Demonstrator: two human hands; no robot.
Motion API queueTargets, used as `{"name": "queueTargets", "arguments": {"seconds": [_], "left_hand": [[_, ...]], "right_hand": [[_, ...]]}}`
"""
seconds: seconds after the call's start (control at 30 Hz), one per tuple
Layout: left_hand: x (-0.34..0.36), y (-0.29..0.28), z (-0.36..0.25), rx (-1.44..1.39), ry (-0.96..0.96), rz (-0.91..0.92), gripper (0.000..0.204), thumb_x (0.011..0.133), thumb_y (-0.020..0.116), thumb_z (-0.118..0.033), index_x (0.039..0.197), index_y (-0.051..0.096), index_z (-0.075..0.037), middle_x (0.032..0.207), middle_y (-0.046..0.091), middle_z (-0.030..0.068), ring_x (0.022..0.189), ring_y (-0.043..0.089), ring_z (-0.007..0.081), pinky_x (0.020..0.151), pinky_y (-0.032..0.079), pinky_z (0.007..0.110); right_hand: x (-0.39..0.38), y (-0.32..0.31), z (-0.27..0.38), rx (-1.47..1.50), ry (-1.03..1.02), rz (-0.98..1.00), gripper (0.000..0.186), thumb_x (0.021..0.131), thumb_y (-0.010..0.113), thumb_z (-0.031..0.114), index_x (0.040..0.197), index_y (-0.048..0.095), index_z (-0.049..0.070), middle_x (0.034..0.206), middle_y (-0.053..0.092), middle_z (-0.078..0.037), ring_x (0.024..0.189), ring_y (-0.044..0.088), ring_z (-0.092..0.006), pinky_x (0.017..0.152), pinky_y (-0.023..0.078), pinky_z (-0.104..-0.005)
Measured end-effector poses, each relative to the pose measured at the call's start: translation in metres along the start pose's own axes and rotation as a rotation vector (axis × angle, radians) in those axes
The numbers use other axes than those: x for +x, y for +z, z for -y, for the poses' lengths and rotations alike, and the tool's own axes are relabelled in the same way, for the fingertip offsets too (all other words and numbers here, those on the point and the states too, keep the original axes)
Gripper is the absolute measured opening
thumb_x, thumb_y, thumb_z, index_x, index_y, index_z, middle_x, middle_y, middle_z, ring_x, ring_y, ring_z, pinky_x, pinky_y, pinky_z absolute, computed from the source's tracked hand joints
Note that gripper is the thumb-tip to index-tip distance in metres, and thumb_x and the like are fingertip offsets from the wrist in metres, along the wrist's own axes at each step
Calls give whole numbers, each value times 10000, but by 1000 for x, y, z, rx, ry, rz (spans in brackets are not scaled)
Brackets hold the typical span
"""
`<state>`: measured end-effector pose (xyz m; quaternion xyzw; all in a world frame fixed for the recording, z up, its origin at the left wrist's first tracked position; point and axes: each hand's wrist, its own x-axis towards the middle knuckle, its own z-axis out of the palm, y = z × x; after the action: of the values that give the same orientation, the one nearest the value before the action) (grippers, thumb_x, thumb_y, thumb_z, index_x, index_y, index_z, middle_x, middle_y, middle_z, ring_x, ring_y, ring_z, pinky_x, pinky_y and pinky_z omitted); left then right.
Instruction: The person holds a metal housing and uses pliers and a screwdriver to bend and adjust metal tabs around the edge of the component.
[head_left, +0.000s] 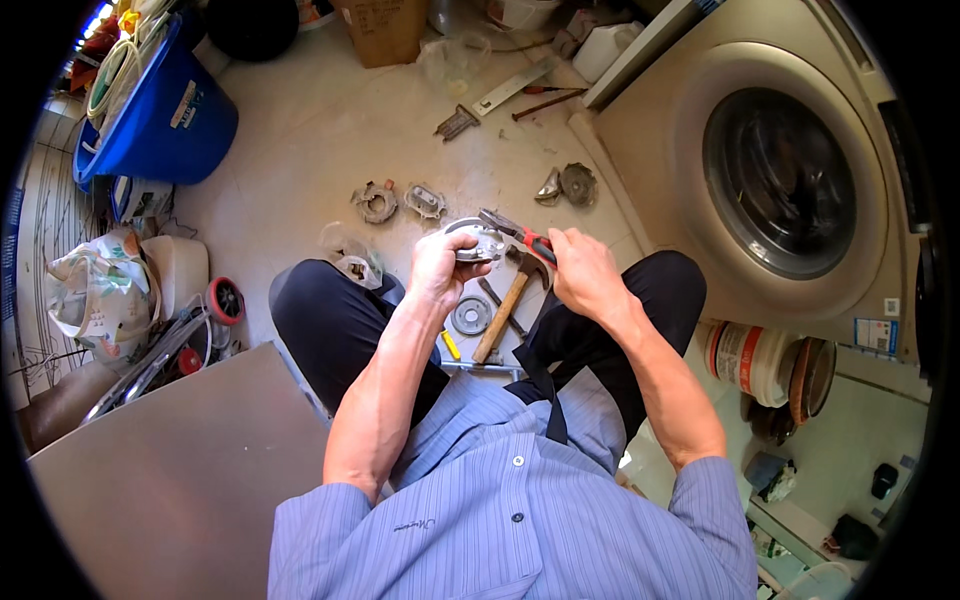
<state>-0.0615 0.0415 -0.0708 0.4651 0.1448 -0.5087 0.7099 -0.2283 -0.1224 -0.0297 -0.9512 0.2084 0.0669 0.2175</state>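
Note:
My left hand is closed around a round, whitish metal part, held up between my knees. Pliers with red and black handles are gripped in my right hand. Their jaws reach the upper edge of the round part; whether they bite on it I cannot tell. Below my hands lie a claw hammer with a wooden handle, a grey ring-shaped disc and a small yellow-handled tool.
Beyond my hands, a broken metal ring, a small metal housing and a toothed round part lie on the floor. A washing machine stands at right. A blue tub and a brown board are at left.

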Motion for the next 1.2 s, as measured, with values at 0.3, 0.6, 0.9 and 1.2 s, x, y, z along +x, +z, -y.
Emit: {"name": "queueTargets", "arguments": {"seconds": [0.3, 0.6, 0.9, 1.2], "left_hand": [[-3, -2, -9, -121, 48, 29, 161, 902, 600, -19, 1054, 625, 24, 895, 689, 118, 717, 695, 215, 519, 579, 326], [-6, 2, -17, -181, 204, 216, 345, 960, 636, -54, 1298, 568, -61, 1103, 706, 97, 833, 721, 214, 614, 597, 371], [-2, 5, -10, -69, 268, 318, 374, 926, 740, -85, 1275, 605, -108, 1117, 711, 50, 985, 707, 208, 768, 611, 401], [-3, 3, -19, 114, 268, 361, 328, 899, 784, -121, 1198, 654, -80, 1067, 725, 54, 978, 710, 195, 839, 612, 406]], "right_hand": [[1, -3, -2, 654, 196, 207, 200, 940, 625, 144, 1022, 673, -33, 964, 733, -186, 857, 707, -313, 762, 515, -438], [-12, -20, -4, 1501, 161, 577, 390, 975, 601, 182, 1276, 596, -66, 1087, 718, -163, 925, 706, -226, 876, 553, -364], [-11, -21, 0, 1475, 143, 616, 471, 971, 675, 286, 1298, 598, -44, 1064, 714, -137, 902, 695, -193, 853, 549, -334], [-20, -16, -1, 1672, 248, 729, 320, 1024, 596, 251, 1192, 597, -22, 885, 629, -67, 750, 604, -143, 701, 510, -305]]}}
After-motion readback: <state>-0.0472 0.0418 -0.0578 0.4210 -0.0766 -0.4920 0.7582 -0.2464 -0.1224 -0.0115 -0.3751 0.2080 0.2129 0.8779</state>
